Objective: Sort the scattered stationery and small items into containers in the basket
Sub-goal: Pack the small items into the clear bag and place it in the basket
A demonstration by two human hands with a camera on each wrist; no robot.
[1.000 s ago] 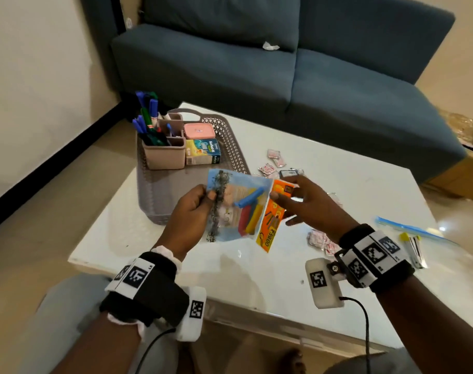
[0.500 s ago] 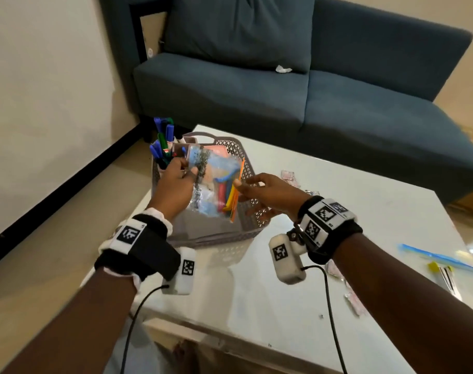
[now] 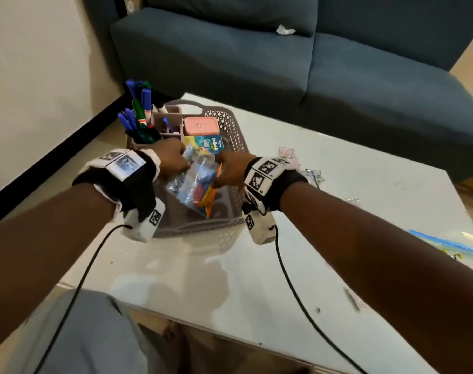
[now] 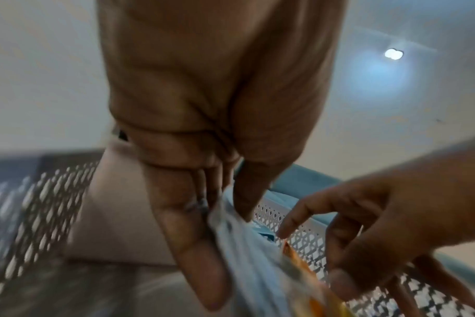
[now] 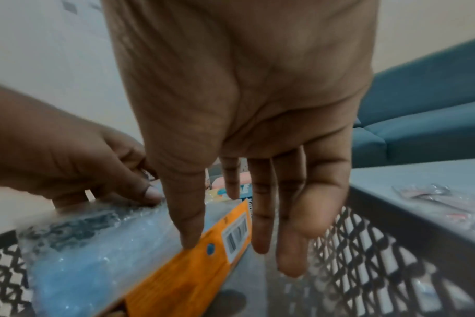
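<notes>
A grey mesh basket (image 3: 197, 230) stands on the white table's left part. Inside it, both hands lower a clear plastic packet (image 3: 192, 182) of coloured pieces together with an orange card packet (image 3: 212, 197). My left hand (image 3: 173, 157) pinches the clear packet's upper edge between thumb and fingers (image 4: 193, 246). My right hand (image 3: 230, 168) is at the orange card's edge; in the right wrist view its thumb rests on the clear packet (image 5: 95, 246) beside the orange card (image 5: 182, 283), the other fingers (image 5: 260, 236) straight over the basket floor.
At the basket's far end stand a beige holder with markers (image 3: 141, 122), a pink lidded box (image 3: 200, 125) and a colourful small box (image 3: 208, 144). Small wrapped packets (image 3: 285, 151) lie on the table (image 3: 365, 211) right of the basket. A blue-edged zip bag (image 3: 445, 244) lies far right. A blue sofa (image 3: 284, 63) stands behind.
Both hands carried the clear packet and orange card from above the table leftward and down into the basket. The right hand's fingers have straightened.
</notes>
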